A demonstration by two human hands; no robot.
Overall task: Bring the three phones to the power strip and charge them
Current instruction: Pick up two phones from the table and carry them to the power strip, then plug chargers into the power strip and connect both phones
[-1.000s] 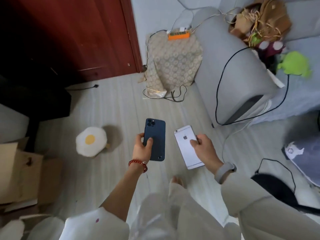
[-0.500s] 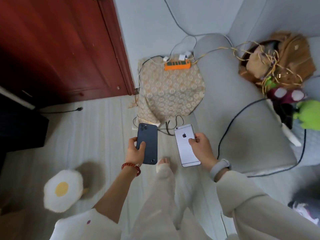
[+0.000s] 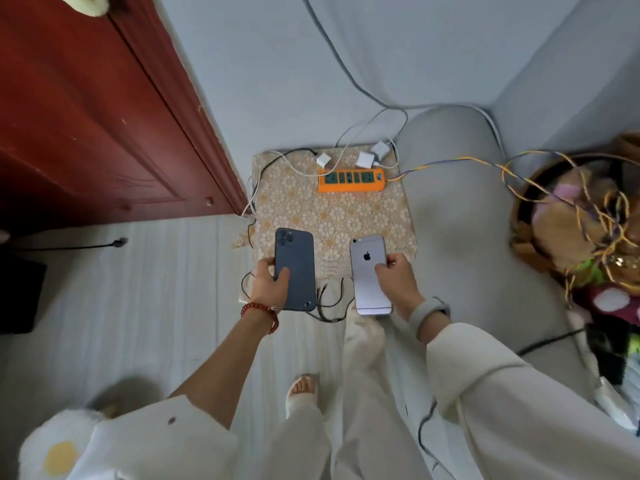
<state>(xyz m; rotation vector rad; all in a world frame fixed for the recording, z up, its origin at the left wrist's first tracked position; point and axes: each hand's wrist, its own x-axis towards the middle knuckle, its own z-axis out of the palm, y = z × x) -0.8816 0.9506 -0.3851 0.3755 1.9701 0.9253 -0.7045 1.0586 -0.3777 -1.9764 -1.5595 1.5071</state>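
The left hand [image 3: 269,283] grips a dark blue phone [image 3: 295,270], thumb across its back and fingers curled round its left edge, camera cluster at the top, back facing up; the right hand [image 3: 394,284] pinches a silver phone [image 3: 368,274] along its right edge, thumb on the back, which also faces up; both phones are held in the air side by side, apart, above the near edge of a patterned cloth [image 3: 332,216]; a third phone does not show; the silver phone bears an apple logo; no other writing can be read; the orange power strip [image 3: 351,180] lies at the far edge of the cloth, with white chargers [image 3: 367,158] just behind it and white cables running back along the wall; a twisted yellow and purple cord leaves its right end; black cables [image 3: 329,303] lie looped on the floor [image 3: 138,306] at the cloth's near edge; the floor is pale planking; a red wooden door [image 3: 86,116] stands on the left, a grey sofa arm [image 3: 460,202] on the right, the cloth between them; soft toys are heaped at the right edge; the person wears a red bead bracelet on the left wrist and a grey band on the right.
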